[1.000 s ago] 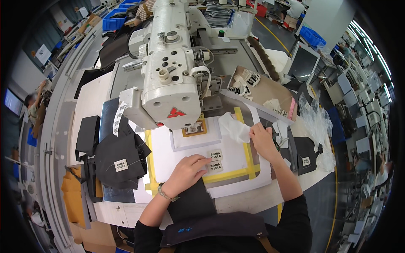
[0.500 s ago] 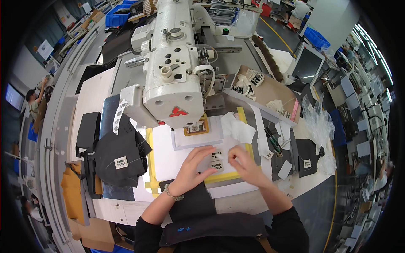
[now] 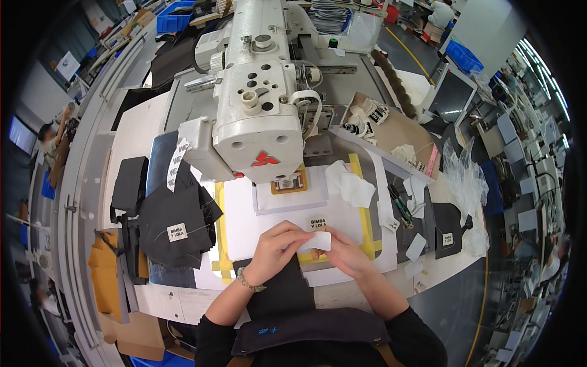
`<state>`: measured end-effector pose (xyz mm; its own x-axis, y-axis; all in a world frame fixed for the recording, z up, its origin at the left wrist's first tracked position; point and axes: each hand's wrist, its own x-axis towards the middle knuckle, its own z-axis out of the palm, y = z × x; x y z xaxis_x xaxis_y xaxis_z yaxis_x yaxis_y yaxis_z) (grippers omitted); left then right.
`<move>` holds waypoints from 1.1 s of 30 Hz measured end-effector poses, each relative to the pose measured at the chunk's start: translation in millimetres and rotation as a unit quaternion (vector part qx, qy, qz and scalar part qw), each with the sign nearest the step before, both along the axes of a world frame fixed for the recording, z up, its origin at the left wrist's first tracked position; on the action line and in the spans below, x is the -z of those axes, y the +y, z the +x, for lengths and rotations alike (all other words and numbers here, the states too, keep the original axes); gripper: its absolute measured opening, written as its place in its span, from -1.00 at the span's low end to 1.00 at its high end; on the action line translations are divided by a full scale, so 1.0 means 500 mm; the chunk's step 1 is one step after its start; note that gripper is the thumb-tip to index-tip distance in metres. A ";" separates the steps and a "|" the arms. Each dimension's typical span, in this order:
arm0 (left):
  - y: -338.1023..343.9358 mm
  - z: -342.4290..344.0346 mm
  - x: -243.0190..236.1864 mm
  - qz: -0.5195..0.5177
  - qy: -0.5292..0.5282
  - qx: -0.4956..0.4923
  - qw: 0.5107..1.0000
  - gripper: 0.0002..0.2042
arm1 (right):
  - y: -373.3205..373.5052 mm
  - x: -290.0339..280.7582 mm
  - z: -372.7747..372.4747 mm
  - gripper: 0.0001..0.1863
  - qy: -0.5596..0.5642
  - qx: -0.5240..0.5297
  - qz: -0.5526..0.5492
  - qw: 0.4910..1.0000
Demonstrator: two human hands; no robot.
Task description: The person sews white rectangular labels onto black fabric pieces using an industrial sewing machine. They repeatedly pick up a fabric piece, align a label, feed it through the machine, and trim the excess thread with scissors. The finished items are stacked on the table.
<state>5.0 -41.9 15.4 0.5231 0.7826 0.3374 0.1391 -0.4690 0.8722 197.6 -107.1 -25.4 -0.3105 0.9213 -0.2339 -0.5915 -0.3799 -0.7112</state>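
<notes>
White patch (image 3: 322, 241), that's where the action is, held up just in front of the sewing machine (image 3: 260, 137), over the near part of the white sheet (image 3: 235, 220)! Left hand (image 3: 273, 249) has the near-left edge, thumb and index fingers pinched closed on it. Right hand (image 3: 350, 253) takes the other side, its fingers also closed in a pinch, the rest curled loosely underneath. Plain white face up on this one, tilted toward the wearer. And just beyond the fingertips, a lettered patch (image 3: 318, 222) lies flat on the sheet, framed by yellow tape (image 3: 369, 235). Over to the right of the machine, crumpled white scraps (image 3: 350, 185), then green-handled clippers (image 3: 400, 207) lying on the counter (image 3: 140, 131), an open cardboard box (image 3: 397, 133) of labels behind them. Out left, dark fabric pieces (image 3: 171, 211) sit in a pile, and a dark strip (image 3: 278, 295) runs below the left wrist.
</notes>
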 end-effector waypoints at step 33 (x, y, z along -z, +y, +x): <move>0.086 -0.015 0.058 -0.123 0.001 -0.048 0.991 -0.92 | 0.135 -0.046 0.026 -0.66 -0.489 0.076 0.298 0.816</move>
<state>-2.7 1.1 -13.6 0.4420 0.8876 0.1295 0.1752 -0.2270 0.9580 210.4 -39.4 -2.4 -0.1148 0.9724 0.2033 0.3609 0.2314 -0.9034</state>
